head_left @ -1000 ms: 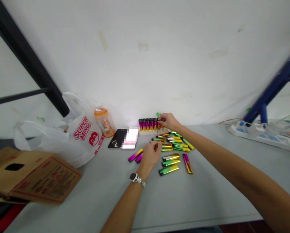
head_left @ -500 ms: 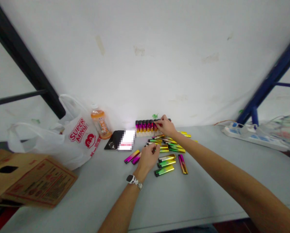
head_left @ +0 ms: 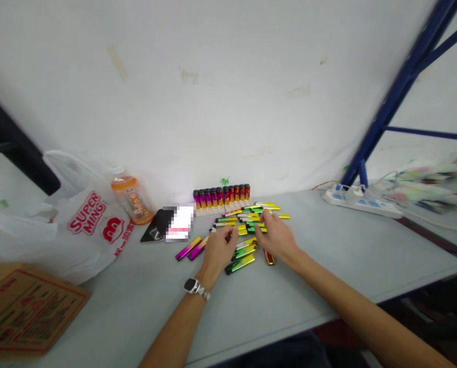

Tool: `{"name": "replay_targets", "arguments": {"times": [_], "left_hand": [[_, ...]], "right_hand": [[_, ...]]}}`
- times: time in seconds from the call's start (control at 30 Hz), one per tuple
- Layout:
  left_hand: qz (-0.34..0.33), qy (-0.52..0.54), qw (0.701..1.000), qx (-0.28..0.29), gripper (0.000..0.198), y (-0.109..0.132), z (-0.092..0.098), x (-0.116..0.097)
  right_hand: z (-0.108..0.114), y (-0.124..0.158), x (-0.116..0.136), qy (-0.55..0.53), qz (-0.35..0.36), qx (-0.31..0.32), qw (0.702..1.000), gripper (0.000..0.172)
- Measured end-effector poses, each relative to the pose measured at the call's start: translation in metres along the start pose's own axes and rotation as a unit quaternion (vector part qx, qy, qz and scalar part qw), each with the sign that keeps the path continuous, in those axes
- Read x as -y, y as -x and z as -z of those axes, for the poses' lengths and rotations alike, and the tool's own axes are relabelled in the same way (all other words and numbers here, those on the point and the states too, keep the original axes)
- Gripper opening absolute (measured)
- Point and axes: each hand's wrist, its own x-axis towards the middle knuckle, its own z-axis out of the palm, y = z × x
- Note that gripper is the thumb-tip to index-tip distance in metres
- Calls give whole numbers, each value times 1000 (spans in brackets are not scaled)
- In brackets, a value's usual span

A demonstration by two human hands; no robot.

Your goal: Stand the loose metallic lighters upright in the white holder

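Observation:
Several shiny lighters (head_left: 240,264) in green, gold and purple lie loose on the grey table, around both hands. My left hand (head_left: 219,250), wearing a watch (head_left: 192,286) on its wrist, hovers at the near left of the pile with curled fingers; whatever they hold, if anything, is hidden. Over the right side of the pile is my right hand (head_left: 280,236), thumb and index apart, close to a green lighter (head_left: 254,228). Behind the pile, a row of upright lighters (head_left: 219,196), purple at left and red-orange at right, stands in a pale holder (head_left: 210,210).
Left of the row lie a dark flat device (head_left: 157,225), partly blurred out, and an orange drink bottle (head_left: 133,202). Further left are a white plastic bag (head_left: 86,240) and a cardboard box (head_left: 29,312). A power strip (head_left: 360,202) sits at right, near a blue metal post (head_left: 389,97).
My right hand has come back from the upright row to the loose pile, and its fingers have spread. My left hand stays near the pile. The view has swung to the right.

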Motion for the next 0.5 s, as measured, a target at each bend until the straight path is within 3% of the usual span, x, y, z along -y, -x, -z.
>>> {"name": "replay_targets", "arguments": {"times": [0.13,0.27,0.4,0.5], "left_hand": [[0,-10,1000,-1,41,1,-1,-3],[-5,-4,1000,8,42,2,1,-4],[-6,-3,1000,0,43,3,3,-4],[-7,-3,1000,-11,44,3,3,-3]], "right_hand": [[7,26,-10,65,5,81,995,29],[6,26,-13,44,-17,124,991,32],[-1,15,-15,-10,-29,112,993,31],[-8,3,-14,-124,-13,73,990,31]]}}
